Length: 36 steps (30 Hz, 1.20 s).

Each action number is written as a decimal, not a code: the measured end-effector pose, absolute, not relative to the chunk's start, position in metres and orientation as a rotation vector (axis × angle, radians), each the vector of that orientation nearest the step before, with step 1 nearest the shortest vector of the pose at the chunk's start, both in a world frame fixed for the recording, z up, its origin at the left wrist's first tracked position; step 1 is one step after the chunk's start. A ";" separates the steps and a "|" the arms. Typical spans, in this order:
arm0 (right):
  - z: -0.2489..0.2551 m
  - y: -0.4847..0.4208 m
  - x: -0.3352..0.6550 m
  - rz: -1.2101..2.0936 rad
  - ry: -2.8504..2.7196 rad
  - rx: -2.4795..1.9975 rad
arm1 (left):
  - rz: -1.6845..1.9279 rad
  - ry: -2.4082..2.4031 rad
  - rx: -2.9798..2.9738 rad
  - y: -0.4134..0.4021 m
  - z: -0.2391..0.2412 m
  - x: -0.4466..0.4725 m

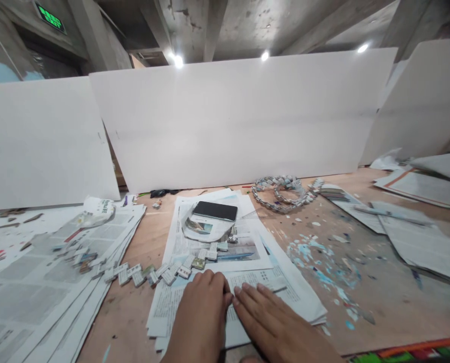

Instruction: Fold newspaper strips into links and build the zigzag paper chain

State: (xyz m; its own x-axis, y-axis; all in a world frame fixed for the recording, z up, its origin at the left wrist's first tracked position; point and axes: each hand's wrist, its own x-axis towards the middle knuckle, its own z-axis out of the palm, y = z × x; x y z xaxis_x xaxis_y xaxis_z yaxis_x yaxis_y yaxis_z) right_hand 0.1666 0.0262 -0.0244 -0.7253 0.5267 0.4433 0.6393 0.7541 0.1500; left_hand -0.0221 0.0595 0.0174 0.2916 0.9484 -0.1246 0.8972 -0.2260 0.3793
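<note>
Newspaper sheet [270,282] lies flat under both hands. Just beyond the left fingertips, a row of folded paper links [164,275] is already made. The left hand [202,312] presses down with bent fingers. The right hand [273,317] presses with its fingers stretched flat, and neither hand grips anything. Far beyond the right fingers, woven paper rings [281,191] look finished. This sheet seems not yet folded.

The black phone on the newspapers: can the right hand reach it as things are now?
Probably yes: the phone lies uncovered ahead of the right hand, with only flat folded paper pieces between them.
</note>
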 end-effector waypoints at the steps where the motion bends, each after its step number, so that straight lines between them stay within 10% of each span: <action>1: -0.027 0.026 0.168 -0.454 -2.607 -0.857 | 0.171 1.663 2.195 0.060 0.018 -0.022; 36: 0.001 0.024 0.155 -0.491 -2.691 -1.032 | 0.298 1.740 2.063 0.052 0.014 -0.072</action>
